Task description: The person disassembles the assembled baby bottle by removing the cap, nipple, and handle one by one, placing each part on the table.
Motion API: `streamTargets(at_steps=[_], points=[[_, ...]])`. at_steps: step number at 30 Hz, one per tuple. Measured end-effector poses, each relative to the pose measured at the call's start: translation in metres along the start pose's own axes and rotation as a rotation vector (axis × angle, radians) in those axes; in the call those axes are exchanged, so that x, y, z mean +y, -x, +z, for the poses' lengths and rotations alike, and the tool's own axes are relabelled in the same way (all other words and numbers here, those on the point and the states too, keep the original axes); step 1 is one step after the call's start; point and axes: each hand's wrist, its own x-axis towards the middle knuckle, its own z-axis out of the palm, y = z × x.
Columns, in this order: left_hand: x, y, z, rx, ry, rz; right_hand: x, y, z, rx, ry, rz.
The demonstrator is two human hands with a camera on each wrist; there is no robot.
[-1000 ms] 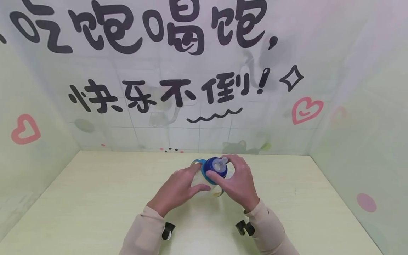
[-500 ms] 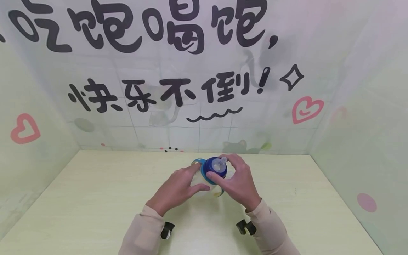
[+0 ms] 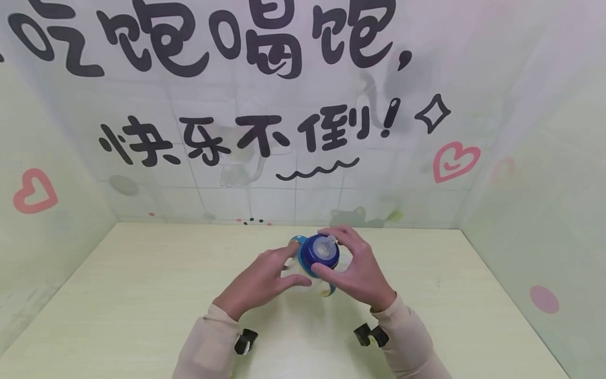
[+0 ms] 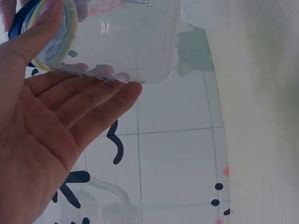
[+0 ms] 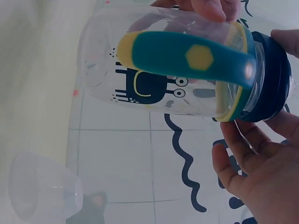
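Baby bottle [image 5: 163, 105] is betw. both hands over the table [image 3: 142, 295], nr the back wall [image 3: 246, 202]; in head view its clear body is mostly hidden by the navy screw collar [image 3: 310, 255] + the hands. L hand [image 3: 262, 281] holds the body, thumb on one side, fingers extended & close tog. on the other; bottle's top is cut off in L wrist view, which is dim. R hand [image 3: 357, 268] pinches the collar betw. thumb (near side) & index (far side); its other fingers are bent beneath, hand partly out of R wrist view, so can't tell if all touch. Teat [image 3: 326, 246] is clear, detail hard to make out. Translucent cap [image 5: 44, 186] is nr the bottle, mostly behind R hand in head view. One teal/yellow handle [image 5: 168, 53] shows full-on in R wrist view.

Wall lettering [image 3: 258, 121] reads 吃饱喝饱, then 快乐不倒!; top line is clipped at upper edge. Bottle bears a navy cartoon creature [image 5: 147, 88] w/ stalk eyes; pink + dark print in L wrist view is cut off, unreadable.

Vs 0.5 s ago: bottle's lower handle sits a bit farther right w/ more teal showing, R thumb a bit lower on collar, L hand approx. same spot.
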Motion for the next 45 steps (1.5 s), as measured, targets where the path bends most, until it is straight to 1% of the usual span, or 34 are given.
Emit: streamTargets(at_steps=[4,7,13,19,25,30,32,37,41,45], points=[[0.001,-0.001,0.000,-0.023,0.055,0.038,0.000,0.000,-0.006,-0.038,-0.043,-0.016],[0.003,-0.002,0.000,-0.034,0.072,0.047,0.000,0.000,-0.010,-0.065,-0.068,-0.022],[0.003,-0.003,0.002,-0.043,0.060,0.040,0.001,0.000,-0.013,-0.097,-0.077,-0.025],[0.003,-0.004,0.003,-0.047,0.050,0.037,0.001,-0.001,-0.016,-0.111,-0.075,-0.028],[0.005,-0.005,0.004,-0.047,0.024,0.026,0.002,-0.001,-0.019,-0.118,-0.071,-0.013],[0.005,-0.005,0.004,-0.043,0.006,0.030,0.002,-0.001,-0.020,-0.109,-0.073,-0.006],[0.005,-0.005,0.004,-0.042,0.001,0.017,0.001,-0.001,-0.021,-0.100,-0.071,-0.002],[0.004,-0.004,0.003,-0.038,-0.004,-0.025,0.003,-0.002,-0.026,-0.039,-0.047,-0.006],[0.004,-0.004,0.001,-0.034,0.006,-0.032,0.005,-0.003,-0.030,0.007,-0.021,0.000],[0.004,-0.004,0.000,-0.027,0.005,-0.039,0.008,-0.003,-0.034,0.029,0.005,0.035]])
